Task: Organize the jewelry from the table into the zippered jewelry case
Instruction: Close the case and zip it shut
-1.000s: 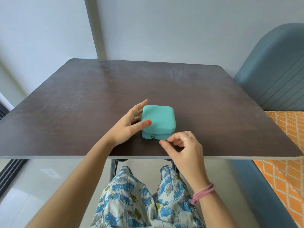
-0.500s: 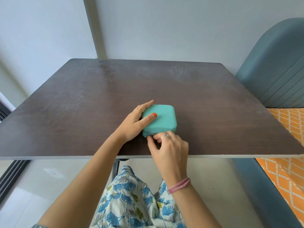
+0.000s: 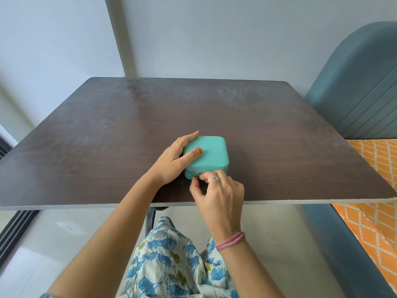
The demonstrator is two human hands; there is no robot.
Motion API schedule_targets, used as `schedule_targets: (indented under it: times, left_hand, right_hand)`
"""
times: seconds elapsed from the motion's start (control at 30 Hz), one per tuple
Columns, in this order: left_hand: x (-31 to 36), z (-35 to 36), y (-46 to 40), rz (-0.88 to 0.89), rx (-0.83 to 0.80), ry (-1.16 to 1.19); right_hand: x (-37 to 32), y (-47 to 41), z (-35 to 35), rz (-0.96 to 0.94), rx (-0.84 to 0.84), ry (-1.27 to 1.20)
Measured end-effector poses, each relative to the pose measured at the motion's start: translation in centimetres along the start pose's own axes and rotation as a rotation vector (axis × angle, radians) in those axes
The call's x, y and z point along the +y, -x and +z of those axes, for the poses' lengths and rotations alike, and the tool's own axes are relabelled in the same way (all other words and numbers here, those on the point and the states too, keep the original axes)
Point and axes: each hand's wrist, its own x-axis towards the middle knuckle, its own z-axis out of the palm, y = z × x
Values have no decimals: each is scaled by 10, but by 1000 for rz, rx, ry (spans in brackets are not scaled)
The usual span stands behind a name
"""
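A small turquoise zippered jewelry case (image 3: 209, 153) lies closed on the dark wooden table (image 3: 107, 130), near its front edge. My left hand (image 3: 174, 161) rests against the case's left side, thumb flat on the lid and fingers straight along the far left edge. My right hand (image 3: 217, 193) is at the case's front wall, thumb and forefinger pinching the metal zipper pull (image 3: 197, 174). Rings sit on both hands. No loose jewelry shows on the table.
A blue upholstered seat back (image 3: 361, 87) and an orange patterned cushion (image 3: 373, 220) stand to the right of the table. My lap in floral fabric (image 3: 171, 259) is below the front edge. A grey wall lies behind.
My right hand came in from the right to the case's front and took hold of the zipper pull. My left hand shifted forward, its thumb sliding onto the lid.
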Motion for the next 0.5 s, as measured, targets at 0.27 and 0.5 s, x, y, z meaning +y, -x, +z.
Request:
schedule_targets:
  times: [0.27, 0.5]
  left_hand:
    - [1, 1, 0, 1, 5, -5]
    - [2, 1, 0, 1, 15, 0]
  right_hand:
    - [-9, -5, 1, 72, 13, 61]
    - [-14, -6, 0, 79, 3, 50]
